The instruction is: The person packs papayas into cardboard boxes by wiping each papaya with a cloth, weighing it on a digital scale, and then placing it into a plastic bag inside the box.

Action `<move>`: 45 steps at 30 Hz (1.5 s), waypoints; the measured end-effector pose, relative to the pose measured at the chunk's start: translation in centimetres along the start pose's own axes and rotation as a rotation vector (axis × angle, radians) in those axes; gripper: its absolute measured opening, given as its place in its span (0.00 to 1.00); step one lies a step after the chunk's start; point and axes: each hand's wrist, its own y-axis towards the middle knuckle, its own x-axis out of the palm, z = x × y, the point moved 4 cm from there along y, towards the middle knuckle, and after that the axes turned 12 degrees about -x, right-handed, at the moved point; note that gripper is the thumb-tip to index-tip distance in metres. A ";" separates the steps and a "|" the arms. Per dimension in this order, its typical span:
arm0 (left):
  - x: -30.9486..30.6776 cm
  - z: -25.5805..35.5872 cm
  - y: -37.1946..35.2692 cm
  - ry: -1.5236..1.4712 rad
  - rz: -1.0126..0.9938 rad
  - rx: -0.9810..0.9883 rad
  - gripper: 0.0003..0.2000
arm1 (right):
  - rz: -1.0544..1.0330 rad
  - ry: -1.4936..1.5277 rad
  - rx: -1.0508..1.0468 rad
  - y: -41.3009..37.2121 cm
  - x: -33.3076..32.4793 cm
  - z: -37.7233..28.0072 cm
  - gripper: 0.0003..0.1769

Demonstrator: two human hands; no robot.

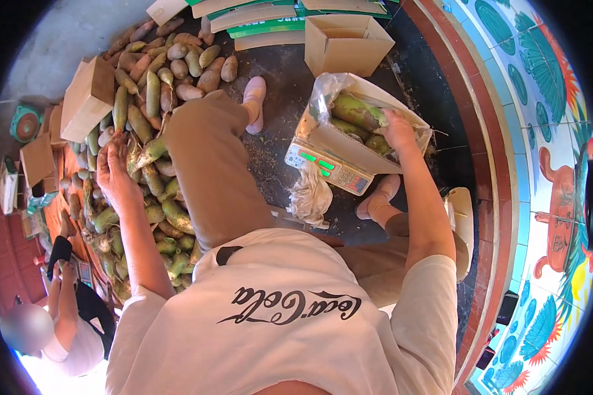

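Note:
My right hand [399, 131] reaches into an open cardboard box [349, 148], its fingers curled over the end of a long green radish-like vegetable [357, 112]. Below it lie more of the same kind, and a clear plastic liner [323, 92] shows at the box's edge. The box rests on a digital scale [329, 171] with lit green displays. My left hand [117, 172] hovers over or touches a large pile of long green and brownish vegetables [155, 174]. Its fingers are apart, with nothing visibly held; the fingertips' contact is hard to make out.
An open cardboard box [346, 46] stands beyond the scale. A crumpled cloth [311, 194] lies before it. Another box [89, 99] leans on the pile near a green fan-like device [26, 123]. Another person [72, 329] sits at lower left. A tiled wall [547, 197] borders the right.

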 end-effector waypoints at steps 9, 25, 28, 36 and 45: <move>-6.4 -10.2 1.6 0.029 0.122 -0.337 0.11 | -0.019 -0.051 0.050 0.8 1.7 1.4 0.35; -11.8 -20.8 1.1 0.293 0.118 -0.624 0.03 | 0.413 0.060 -0.554 -8.3 -2.3 -12.4 0.08; -11.0 -20.7 0.5 0.378 0.078 -0.689 0.03 | -0.166 0.237 -0.401 -10.4 8.9 -13.7 0.15; -11.9 -21.9 -1.0 0.620 -0.053 -0.776 0.07 | -0.663 0.308 -0.105 -12.6 29.9 -15.2 0.38; -18.2 -31.1 -0.1 0.580 -0.043 -0.865 0.10 | -0.665 0.498 -0.567 -11.1 20.6 -18.2 0.13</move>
